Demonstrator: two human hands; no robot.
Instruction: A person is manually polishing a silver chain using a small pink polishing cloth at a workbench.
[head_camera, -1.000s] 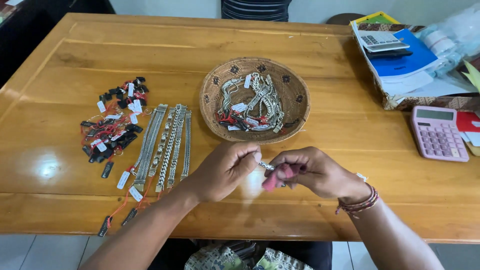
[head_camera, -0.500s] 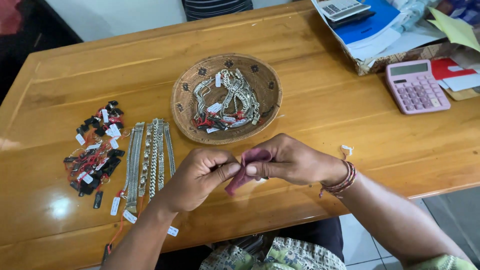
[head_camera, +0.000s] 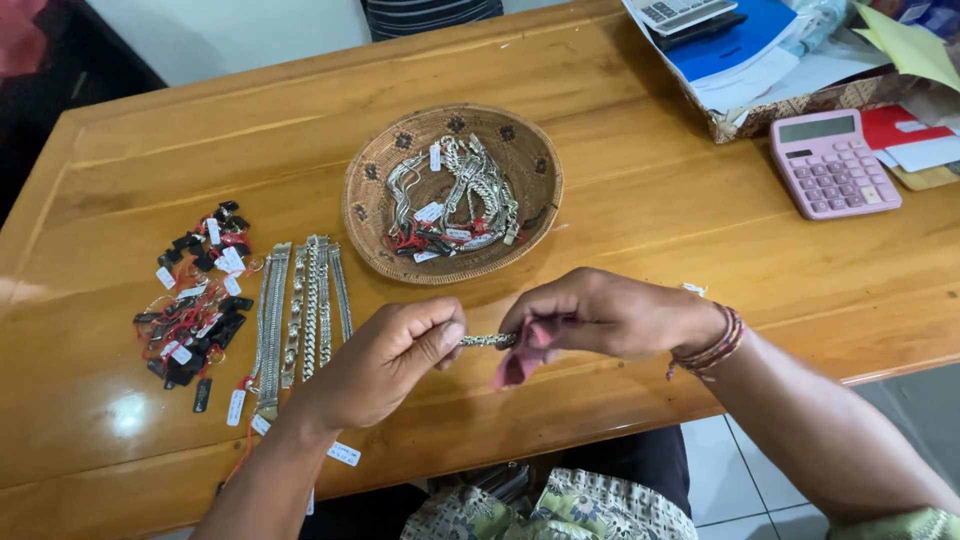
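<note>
we're pinching silver chain (head_camera: 489, 340) between left hand (head_camera: 385, 357) and right hand (head_camera: 590, 315) | right also pinching pink cloth (head_camera: 515, 362) | chain looking limp, light, slippery; gripping ends

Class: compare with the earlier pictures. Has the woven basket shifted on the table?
No. The woven basket keeps its place beside the bracelet row on the table; only the camera view shifted.
</note>
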